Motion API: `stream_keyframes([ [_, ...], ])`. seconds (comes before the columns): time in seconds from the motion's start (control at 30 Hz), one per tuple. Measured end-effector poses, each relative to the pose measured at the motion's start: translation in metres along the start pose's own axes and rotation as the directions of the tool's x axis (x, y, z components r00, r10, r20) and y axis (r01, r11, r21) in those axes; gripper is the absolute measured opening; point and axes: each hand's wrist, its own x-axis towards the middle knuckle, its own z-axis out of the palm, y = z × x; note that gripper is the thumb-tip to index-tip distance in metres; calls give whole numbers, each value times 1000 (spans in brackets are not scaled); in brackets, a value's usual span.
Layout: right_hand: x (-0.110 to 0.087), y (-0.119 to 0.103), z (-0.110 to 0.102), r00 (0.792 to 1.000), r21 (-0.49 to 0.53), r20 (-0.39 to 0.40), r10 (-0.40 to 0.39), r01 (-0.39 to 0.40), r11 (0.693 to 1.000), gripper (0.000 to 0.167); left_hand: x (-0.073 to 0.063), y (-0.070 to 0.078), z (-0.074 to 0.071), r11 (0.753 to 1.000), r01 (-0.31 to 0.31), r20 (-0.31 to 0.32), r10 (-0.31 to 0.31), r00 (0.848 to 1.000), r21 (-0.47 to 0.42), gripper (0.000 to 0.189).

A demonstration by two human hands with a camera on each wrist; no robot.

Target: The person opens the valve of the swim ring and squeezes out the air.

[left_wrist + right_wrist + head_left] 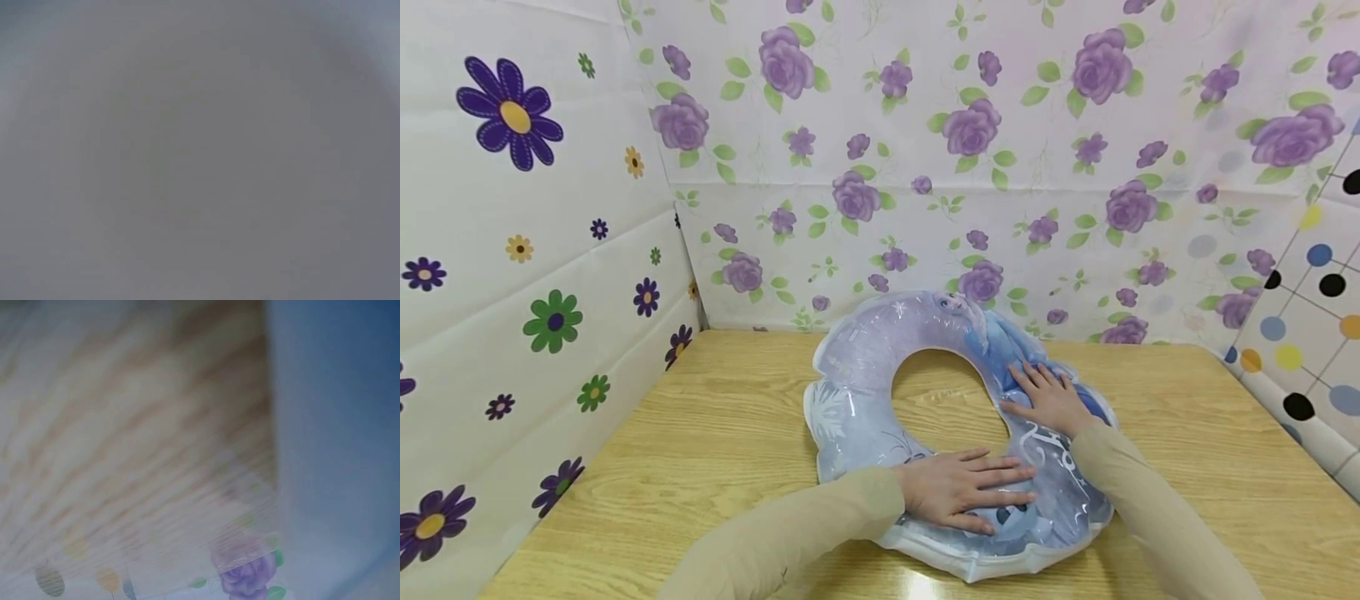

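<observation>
An inflated swim ring (857, 417) in pale blue and lilac, printed with a snowflake and a figure in blue, lies on the wooden table. My left hand (966, 492) rests flat on its near side, fingers straight and pointing right. On the ring's right side lies my right hand (1051, 400), palm down with the fingers spread. The ring's surface fills the left wrist view as a grey blur. In the right wrist view a blurred pale blue part of the ring (337, 450) stands along the right edge.
The wooden table (737, 417) reaches back to a cloth (1037, 150) with purple roses. A flower-printed sheet (587, 250) hangs at the left, and a dotted sheet (1315, 333) stands at the right. Through the ring's hole the tabletop shows.
</observation>
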Motion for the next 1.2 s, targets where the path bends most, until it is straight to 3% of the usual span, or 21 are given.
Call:
stream_keyframes([
  [1.2, 0, 0, 4, 1000, -12, -18, 10, -11, 1000, 85, 3, -3, 5, 1000, -10, 1, 10, 1000, -8, 67],
])
